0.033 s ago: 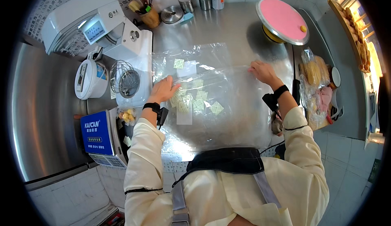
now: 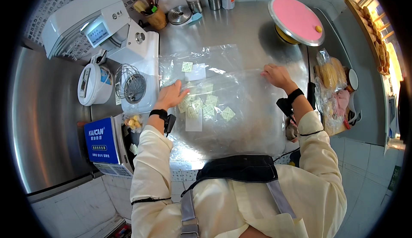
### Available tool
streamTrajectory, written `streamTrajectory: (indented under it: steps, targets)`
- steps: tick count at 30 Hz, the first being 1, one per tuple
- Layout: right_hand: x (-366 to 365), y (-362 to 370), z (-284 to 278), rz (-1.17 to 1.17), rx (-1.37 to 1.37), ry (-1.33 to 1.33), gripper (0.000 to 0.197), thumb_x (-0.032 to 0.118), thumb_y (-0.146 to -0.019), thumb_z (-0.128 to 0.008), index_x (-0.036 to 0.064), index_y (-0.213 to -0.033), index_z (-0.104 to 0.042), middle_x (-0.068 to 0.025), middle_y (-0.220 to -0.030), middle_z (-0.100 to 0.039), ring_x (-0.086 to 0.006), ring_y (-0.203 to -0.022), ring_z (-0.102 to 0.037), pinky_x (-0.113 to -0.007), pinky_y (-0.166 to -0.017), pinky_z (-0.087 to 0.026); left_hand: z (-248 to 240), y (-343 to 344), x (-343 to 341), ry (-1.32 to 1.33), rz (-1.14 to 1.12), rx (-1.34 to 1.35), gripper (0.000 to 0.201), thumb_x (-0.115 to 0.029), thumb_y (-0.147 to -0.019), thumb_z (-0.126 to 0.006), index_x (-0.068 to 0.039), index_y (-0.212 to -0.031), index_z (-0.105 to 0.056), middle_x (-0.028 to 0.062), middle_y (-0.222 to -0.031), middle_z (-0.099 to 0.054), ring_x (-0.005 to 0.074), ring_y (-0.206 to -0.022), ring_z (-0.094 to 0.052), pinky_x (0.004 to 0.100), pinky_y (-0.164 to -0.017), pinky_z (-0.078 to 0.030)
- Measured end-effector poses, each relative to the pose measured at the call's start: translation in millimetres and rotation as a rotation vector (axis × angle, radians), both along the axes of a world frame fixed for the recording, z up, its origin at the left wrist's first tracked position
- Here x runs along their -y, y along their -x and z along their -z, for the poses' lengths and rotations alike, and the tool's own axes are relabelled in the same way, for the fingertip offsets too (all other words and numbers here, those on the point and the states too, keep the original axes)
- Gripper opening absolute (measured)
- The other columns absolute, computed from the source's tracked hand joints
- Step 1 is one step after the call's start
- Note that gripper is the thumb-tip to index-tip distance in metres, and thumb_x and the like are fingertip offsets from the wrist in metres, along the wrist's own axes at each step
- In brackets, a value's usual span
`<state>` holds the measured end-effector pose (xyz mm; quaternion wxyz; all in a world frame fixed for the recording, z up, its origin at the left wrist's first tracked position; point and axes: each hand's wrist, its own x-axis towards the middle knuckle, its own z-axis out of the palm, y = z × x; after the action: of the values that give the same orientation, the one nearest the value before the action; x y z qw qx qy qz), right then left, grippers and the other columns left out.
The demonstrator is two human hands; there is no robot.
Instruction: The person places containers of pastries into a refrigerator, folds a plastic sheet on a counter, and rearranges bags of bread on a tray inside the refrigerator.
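Observation:
A large clear plastic bag [image 2: 253,113] lies spread on the steel table, its upper edge running between my hands. My left hand [image 2: 171,95] grips that edge at the left, thumb pointing right. At the other end, my right hand [image 2: 277,76] pinches the edge between thumb and fingers. Several small pale-green printed sachets [image 2: 209,105] show through the film, clustered right of and below my left hand. Beyond that edge, another clear plastic bag [image 2: 227,58] holds one green sachet [image 2: 187,67] and a white card [image 2: 197,72]. A second white card [image 2: 193,123] lies below the cluster.
To the left stand a white stand mixer [image 2: 103,32], a wire whisk [image 2: 131,83], a white tub [image 2: 95,83] and a blue box [image 2: 102,140]. Canisters [image 2: 213,0] and a utensil cup [image 2: 157,19] line the back. A pink turntable [image 2: 297,21] and bagged bread [image 2: 330,76] are at right.

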<state>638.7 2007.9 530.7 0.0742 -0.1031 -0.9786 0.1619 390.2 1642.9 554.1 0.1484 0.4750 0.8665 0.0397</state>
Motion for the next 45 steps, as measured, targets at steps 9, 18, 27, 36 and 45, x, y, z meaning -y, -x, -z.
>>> streamTrajectory:
  steps: [9, 18, 27, 36, 45]
  targets:
    - [-6.2, 8.0, -35.6, -0.034, 0.113, -0.131, 0.027, 0.032, -0.081, -0.055, 0.0078, -0.071, -0.051, -0.0112, -0.073, -0.058, -0.0318, -0.075, -0.055, -0.043, -0.063, -0.04, -15.8, -5.4, 20.4, -0.194, -0.063, 0.244, 0.033, -0.041, -0.087, -0.047, -0.007, -0.087, -0.05, 0.0168, -0.07, -0.059, 0.0393, -0.07, -0.056, 0.0443, -0.061, -0.042]
    - [25.5, 78.7, -89.6, 0.065, -0.449, -0.541, 0.038, 0.027, -0.072, -0.066, 0.0093, -0.103, -0.056, -0.0098, -0.114, -0.051, -0.0279, -0.109, -0.045, -0.041, -0.09, -0.034, 6.4, -11.7, 72.0, -0.481, -0.344, 0.17, 0.02, -0.024, -0.086, -0.052, -0.005, -0.087, -0.059, 0.013, -0.075, -0.06, 0.0313, -0.073, -0.058, 0.0367, -0.065, -0.045]
    - [193.2, -41.5, -49.5, -0.346, 0.272, -0.048, 0.07, 0.049, -0.078, -0.056, 0.0172, -0.136, -0.033, -0.0108, -0.143, -0.027, -0.0271, -0.132, -0.025, -0.054, -0.105, -0.016, 32.9, -72.4, 105.7, -0.795, -0.76, 0.872, 0.012, -0.009, -0.089, -0.049, 0.0, -0.089, -0.056, 0.008, -0.079, -0.062, 0.0131, -0.068, -0.06, 0.027, -0.057, -0.052]
    - [92.3, -86.1, 1.5, -0.24, 0.176, -0.194, 0.068, 0.048, -0.08, -0.052, 0.0223, -0.138, -0.029, -0.0013, -0.145, -0.025, -0.02, -0.133, -0.023, -0.047, -0.108, -0.016, -12.9, -109.1, 57.1, -0.422, -0.684, 0.451, 0.022, -0.021, -0.086, -0.059, 0.001, -0.088, -0.058, 0.0041, -0.059, -0.058, 0.0104, -0.053, -0.056, 0.0224, -0.043, -0.042]
    - [117.4, -93.2, -31.3, -0.167, 0.045, -0.211, 0.077, 0.039, -0.074, -0.064, 0.0148, -0.138, -0.029, -0.0122, -0.145, -0.02, -0.0335, -0.134, -0.016, -0.048, -0.108, -0.016, -33.7, -152.0, 32.4, -0.79, -0.728, 0.891, 0.023, -0.026, -0.092, -0.05, -0.003, -0.093, -0.055, 0.0029, -0.06, -0.055, 0.0057, -0.04, -0.042, 0.0191, -0.039, -0.034]
